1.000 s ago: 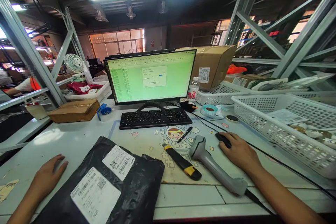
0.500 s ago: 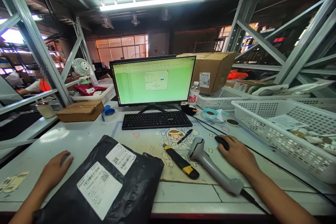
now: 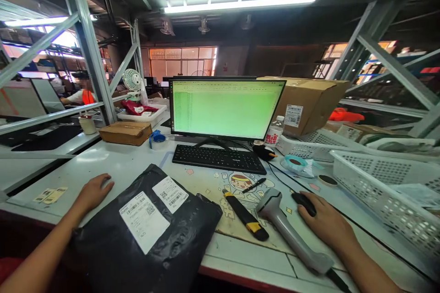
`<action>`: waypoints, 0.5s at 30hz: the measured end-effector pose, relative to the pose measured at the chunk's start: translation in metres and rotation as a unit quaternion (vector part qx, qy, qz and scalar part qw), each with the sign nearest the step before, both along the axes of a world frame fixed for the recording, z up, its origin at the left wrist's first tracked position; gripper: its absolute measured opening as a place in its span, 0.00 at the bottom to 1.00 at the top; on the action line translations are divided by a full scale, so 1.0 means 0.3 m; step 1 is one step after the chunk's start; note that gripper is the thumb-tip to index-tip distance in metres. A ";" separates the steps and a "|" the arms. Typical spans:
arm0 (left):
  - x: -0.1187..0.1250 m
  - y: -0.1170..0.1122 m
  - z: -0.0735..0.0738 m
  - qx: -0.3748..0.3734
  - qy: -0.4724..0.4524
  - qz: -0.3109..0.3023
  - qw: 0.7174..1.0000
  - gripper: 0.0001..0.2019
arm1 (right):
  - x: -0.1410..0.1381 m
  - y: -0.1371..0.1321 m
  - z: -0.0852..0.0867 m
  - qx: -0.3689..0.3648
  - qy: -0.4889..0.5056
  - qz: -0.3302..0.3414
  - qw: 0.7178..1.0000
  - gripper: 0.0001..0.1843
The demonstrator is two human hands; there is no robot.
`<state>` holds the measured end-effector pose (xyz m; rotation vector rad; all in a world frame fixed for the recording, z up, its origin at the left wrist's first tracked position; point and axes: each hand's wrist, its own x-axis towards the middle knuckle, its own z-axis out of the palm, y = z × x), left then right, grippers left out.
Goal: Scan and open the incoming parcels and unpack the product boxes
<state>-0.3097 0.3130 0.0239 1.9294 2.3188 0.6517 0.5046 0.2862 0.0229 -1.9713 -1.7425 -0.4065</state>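
Observation:
My right hand (image 3: 325,224) lies curled over a black computer mouse (image 3: 304,203) on the right of the white table (image 3: 113,165). Just left of it lie a grey barcode scanner (image 3: 292,236) and a black and yellow utility knife (image 3: 245,215), on a cartoon desk mat (image 3: 220,187). My left hand (image 3: 93,190) rests flat on the table, fingers stretched out, holding nothing. It lies beside a black parcel bag (image 3: 151,238) with two white labels. A monitor (image 3: 225,107) with a green screen and a black keyboard (image 3: 218,159) stand behind.
A white mesh basket (image 3: 385,192) fills the right side. A cardboard box (image 3: 309,100), a water bottle (image 3: 274,132), tape rolls (image 3: 295,164) and a flat brown box (image 3: 125,132) sit at the back. Steel rack posts (image 3: 89,41) stand left; another person (image 3: 80,95) works beyond.
The small window on the monitor has gone. My view has swung to the left and back a little. Both hands keep their places.

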 end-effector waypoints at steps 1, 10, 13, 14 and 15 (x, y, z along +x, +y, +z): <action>0.001 -0.001 0.001 0.001 -0.001 0.000 1.000 0.38 | 0.002 0.002 -0.001 0.002 0.001 0.004 1.000 0.32; -0.012 -0.001 -0.028 0.026 -0.019 -0.009 0.999 0.34 | 0.011 -0.007 0.004 0.010 0.031 0.011 0.999 0.35; -0.016 0.001 -0.040 0.038 -0.029 -0.019 0.999 0.35 | 0.015 -0.009 -0.005 0.010 0.024 0.022 0.999 0.36; -0.015 0.001 -0.041 0.040 -0.031 -0.021 0.998 0.35 | 0.018 -0.008 -0.010 0.012 0.016 0.024 1.000 0.36; -0.014 0.000 -0.042 0.040 -0.031 -0.024 0.998 0.36 | 0.021 -0.004 -0.016 0.016 0.006 0.025 1.000 0.35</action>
